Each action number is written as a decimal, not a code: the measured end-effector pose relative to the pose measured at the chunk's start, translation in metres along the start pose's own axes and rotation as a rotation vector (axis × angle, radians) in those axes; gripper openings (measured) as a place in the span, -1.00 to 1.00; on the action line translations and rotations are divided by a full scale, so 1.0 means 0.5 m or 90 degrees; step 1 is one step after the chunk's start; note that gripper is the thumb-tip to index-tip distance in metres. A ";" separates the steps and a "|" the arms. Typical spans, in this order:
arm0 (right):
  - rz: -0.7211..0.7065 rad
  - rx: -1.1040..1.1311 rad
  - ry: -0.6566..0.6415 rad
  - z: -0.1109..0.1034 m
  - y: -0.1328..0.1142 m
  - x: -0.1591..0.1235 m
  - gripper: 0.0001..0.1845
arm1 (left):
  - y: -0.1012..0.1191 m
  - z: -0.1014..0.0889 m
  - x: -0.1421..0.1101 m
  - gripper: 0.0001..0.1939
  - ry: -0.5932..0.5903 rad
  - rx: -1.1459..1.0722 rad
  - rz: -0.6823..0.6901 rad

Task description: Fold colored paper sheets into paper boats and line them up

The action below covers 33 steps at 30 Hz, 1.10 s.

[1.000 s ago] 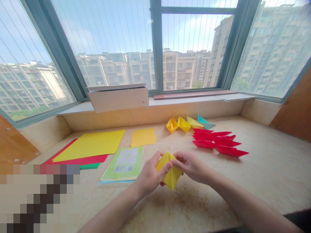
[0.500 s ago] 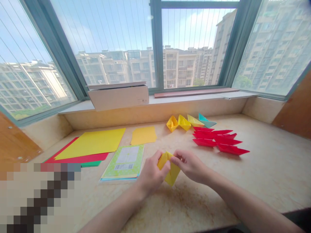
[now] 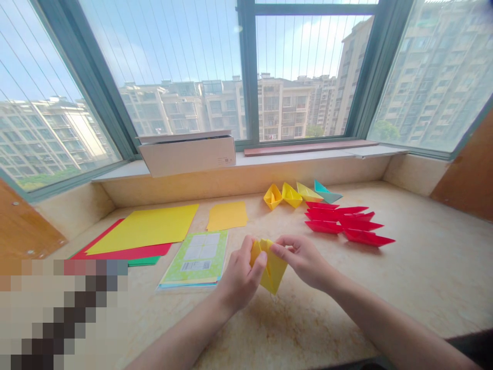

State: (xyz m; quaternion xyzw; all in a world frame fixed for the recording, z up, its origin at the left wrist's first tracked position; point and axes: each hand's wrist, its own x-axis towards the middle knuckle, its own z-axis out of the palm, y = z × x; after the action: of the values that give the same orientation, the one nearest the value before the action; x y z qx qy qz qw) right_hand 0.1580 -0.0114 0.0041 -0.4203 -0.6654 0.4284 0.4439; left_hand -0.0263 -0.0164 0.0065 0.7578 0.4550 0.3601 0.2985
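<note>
Between my hands is a folded piece of yellow paper (image 3: 274,272), its lower corner pointing down toward the counter. My left hand (image 3: 244,270) is closed on its left edge, thumb across the front. At the upper right edge, my right hand (image 3: 302,259) pinches the paper between thumb and fingers. The top of the fold stands slightly apart in the middle. Beyond my right hand sit several red paper boats (image 3: 362,221) in rows. Behind them is a line of paper boats: a yellow one (image 3: 291,195), others in yellow shades, and a teal one (image 3: 326,193).
Left of my hands lies a green-patterned paper packet (image 3: 202,257). Behind it are a yellow-orange sheet stack (image 3: 227,215) and large yellow sheets (image 3: 150,226) over red sheets (image 3: 119,247). A white box (image 3: 188,155) rests on the window ledge. The lower left corner is pixelated.
The top of the yellow paper has spread a little wider, and a crease down its front shows more. Both hands keep hold of it and have shifted only slightly.
</note>
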 end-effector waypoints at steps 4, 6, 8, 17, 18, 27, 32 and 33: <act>0.002 0.039 -0.003 -0.002 -0.002 0.003 -0.55 | 0.000 -0.001 0.000 -0.80 -0.009 -0.032 -0.008; 0.008 0.047 0.003 -0.003 0.002 0.005 -0.54 | -0.001 -0.002 0.001 -0.79 -0.013 -0.047 -0.014; 0.010 0.056 0.009 -0.004 0.006 0.006 -0.54 | -0.001 -0.003 0.001 -0.79 -0.007 -0.056 -0.016; 0.004 0.130 0.061 -0.006 0.005 0.004 -0.60 | 0.004 -0.009 0.006 -0.81 0.025 -0.147 -0.011; 0.001 0.133 0.070 -0.006 0.004 0.004 -0.60 | 0.003 -0.009 0.006 -0.81 0.030 -0.152 -0.010; -0.032 0.190 0.182 0.001 0.000 -0.001 -0.67 | -0.001 -0.005 0.001 -0.79 0.065 -0.203 0.025; -0.075 0.237 0.240 -0.008 0.011 0.001 -0.68 | -0.003 -0.005 0.001 -0.73 0.090 -0.314 0.048; -0.085 0.242 0.248 -0.008 0.016 0.002 -0.68 | -0.005 -0.005 0.001 -0.73 0.092 -0.329 0.055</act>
State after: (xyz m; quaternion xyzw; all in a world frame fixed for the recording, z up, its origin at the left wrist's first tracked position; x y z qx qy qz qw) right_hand 0.1632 -0.0075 -0.0023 -0.3591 -0.5015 0.4264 0.6617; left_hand -0.0291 -0.0149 0.0061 0.6475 0.3353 0.5296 0.4334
